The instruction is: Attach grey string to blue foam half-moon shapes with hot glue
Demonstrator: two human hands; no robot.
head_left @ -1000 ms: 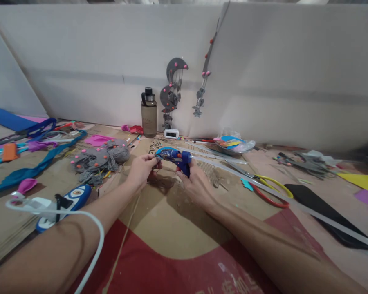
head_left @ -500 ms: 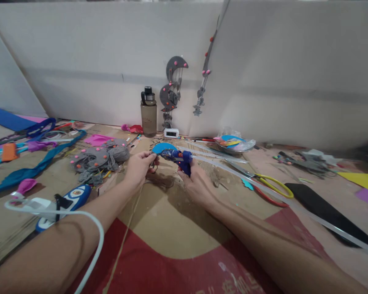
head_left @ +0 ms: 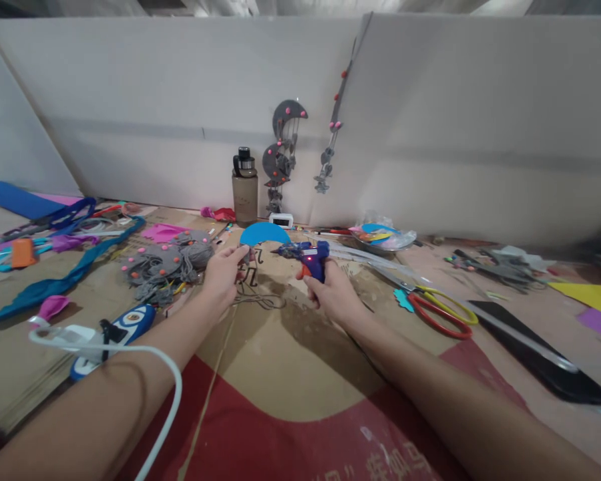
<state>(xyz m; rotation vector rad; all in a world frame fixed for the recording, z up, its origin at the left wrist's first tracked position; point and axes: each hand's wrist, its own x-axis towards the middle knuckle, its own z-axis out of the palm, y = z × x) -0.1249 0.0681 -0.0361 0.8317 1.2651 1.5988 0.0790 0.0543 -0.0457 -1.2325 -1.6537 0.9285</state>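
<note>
Between the thumb and fingers of my left hand [head_left: 225,270] is one end of a blue crescent-shaped piece [head_left: 265,232], its curve arching away to the right. My right hand [head_left: 335,287] is closed round the handle of a blue hot glue gun [head_left: 313,257] with a small red light and an orange trigger. The gun's nozzle points left, just below the crescent and apart from it. A clear glue stick trails out of the gun's back to the right. Dark cord [head_left: 263,302] lies on the cardboard [head_left: 280,374] below the hands.
Red- and yellow-handled scissors [head_left: 441,314] and a black flat piece [head_left: 541,361] lie at right. Grey crescents with cord [head_left: 167,260] and a blue-white tool [head_left: 135,324] are at left. Behind stand a bottle [head_left: 245,194] and a small clock [head_left: 281,220]. A white cable [head_left: 165,427] crosses my left arm.
My right hand has drawn the glue gun to the right, off the blue crescent. The crescent now shows more fully, lifted slightly in my left hand. The view has tilted up a little.
</note>
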